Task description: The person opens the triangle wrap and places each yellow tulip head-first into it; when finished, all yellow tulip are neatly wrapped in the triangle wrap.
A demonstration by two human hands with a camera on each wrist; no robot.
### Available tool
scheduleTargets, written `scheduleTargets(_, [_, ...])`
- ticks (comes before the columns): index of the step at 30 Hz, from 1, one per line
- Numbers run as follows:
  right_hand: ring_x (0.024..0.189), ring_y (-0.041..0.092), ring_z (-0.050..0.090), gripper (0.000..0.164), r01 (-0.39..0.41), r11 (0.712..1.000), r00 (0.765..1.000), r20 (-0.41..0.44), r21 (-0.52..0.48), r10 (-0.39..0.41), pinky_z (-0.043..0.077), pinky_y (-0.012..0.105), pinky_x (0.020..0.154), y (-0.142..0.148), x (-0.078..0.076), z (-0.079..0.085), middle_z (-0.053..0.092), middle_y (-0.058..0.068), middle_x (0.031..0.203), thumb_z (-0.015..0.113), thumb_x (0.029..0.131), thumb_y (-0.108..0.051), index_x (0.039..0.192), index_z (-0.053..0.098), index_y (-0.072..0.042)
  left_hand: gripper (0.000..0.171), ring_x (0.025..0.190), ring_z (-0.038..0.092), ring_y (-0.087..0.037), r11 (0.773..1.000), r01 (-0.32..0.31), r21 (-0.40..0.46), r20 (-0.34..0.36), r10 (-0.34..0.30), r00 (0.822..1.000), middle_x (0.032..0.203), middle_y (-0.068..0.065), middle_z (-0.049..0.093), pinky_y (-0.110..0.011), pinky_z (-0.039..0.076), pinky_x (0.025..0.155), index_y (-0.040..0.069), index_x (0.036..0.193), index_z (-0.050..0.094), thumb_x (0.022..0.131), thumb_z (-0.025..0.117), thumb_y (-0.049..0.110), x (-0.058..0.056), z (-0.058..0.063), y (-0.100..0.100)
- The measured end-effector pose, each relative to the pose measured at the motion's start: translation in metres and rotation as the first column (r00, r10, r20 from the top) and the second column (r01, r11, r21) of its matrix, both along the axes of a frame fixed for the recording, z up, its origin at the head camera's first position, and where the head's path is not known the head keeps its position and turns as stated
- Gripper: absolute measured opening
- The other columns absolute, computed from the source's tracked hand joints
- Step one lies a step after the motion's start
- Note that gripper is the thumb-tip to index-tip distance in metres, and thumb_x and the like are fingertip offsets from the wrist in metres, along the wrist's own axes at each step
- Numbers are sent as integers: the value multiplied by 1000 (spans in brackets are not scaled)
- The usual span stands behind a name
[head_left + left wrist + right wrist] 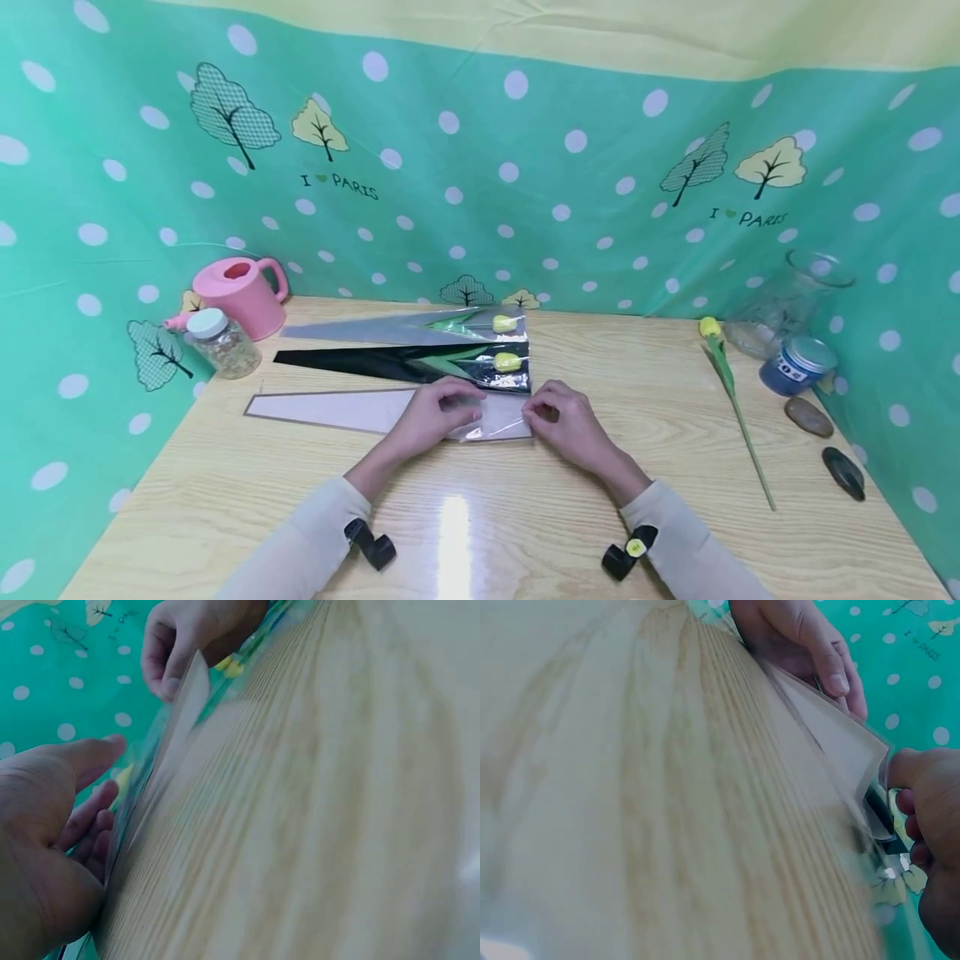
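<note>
On the table, two tulips in sleeves, white sleeve between pinched right fingers, left fingers apart.

The left grip hides part of the white wrapper; below the wrapper, the bottom edge cuts off both sleeves.

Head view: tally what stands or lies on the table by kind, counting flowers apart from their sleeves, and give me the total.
Flower sleeves: 3
Yellow tulips: 3
Lidded jars: 2
Stones: 2
Pink watering can: 1
Clear glass vase: 1
Total: 12
</note>
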State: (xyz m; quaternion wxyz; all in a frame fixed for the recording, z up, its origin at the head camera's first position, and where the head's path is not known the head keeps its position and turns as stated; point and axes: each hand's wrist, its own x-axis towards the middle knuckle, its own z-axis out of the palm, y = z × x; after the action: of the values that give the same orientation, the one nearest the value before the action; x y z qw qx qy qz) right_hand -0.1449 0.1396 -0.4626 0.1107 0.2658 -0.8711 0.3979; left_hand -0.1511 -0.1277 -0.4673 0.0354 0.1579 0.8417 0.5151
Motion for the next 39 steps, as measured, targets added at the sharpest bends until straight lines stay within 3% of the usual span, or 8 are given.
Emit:
scheduleTargets(5, [83,10,63,8,-18,1000,997,-70,-22,17,57,25,71,-2,2,5,69,-2,92,80,87,-3,91,77,-9,32,110,63,-13,1000,-20,-17,-67,19,998,122,7,71,-25,49,90,26,118,78,87,85,22,1,-3,2])
scheduleTargets(13, [87,10,64,11,-47,999,986,-160,-17,43,60,28,75,-3,5,11,69,-1,94,78,87,-1,92,75,-10,33,120,62,-16,995,-55,-84,-114,45,992,124,8,73,-36,50,103,26,118,78,86,85,23,7,-4,3])
scheduleTargets(21, [86,11,65,13,-104,994,970,-223,-38,93,60,25,76,-4,7,15,68,0,95,80,85,0,92,74,-9,24,122,65,-18,995,-65,-81,-123,55,991,120,7,76,-41,47,112,23,111,81,87,84,22,12,-4,5])
scheduleTargets(25, [84,10,64,13,-118,992,973,-204,-47,106,60,27,74,-4,9,17,69,-1,94,80,85,0,92,75,-10,18,118,68,-20,995,-74,-65,-143,64,988,116,5,78,-42,49,110,22,106,82,88,83,20,15,-4,5])
scheduleTargets(29, [79,8,60,10,-111,989,992,-79,-102,103,56,25,68,3,13,24,69,-5,90,78,89,-5,97,76,-10,16,114,69,-19,996,-82,-26,-134,78,988,112,4,79,-37,52,106,22,101,83,87,83,15,19,-4,4])
scheduleTargets(34, [76,7,57,13,-6,980,1000,-19,-200,3,51,20,66,41,8,35,69,2,87,74,92,-2,105,75,-5,15,111,70,-18,995,-100,16,-135,102,986,108,7,79,-32,53,102,25,98,83,87,83,15,24,-5,1])
scheduleTargets(36, [79,4,59,14,83,975,996,-22,-207,-90,51,17,69,65,3,38,71,5,90,73,94,-2,108,75,-4,15,113,69,-17,993,-112,29,-121,115,986,109,8,79,-32,53,103,25,98,83,87,83,16,24,-4,-1])
scheduleTargets(39, [84,-4,61,17,257,949,966,23,-184,-257,51,11,74,106,-1,41,71,-5,96,71,97,-8,114,73,-4,14,115,69,-16,992,-124,33,-109,127,986,112,8,78,-33,53,104,26,100,83,88,83,19,23,-3,-2])
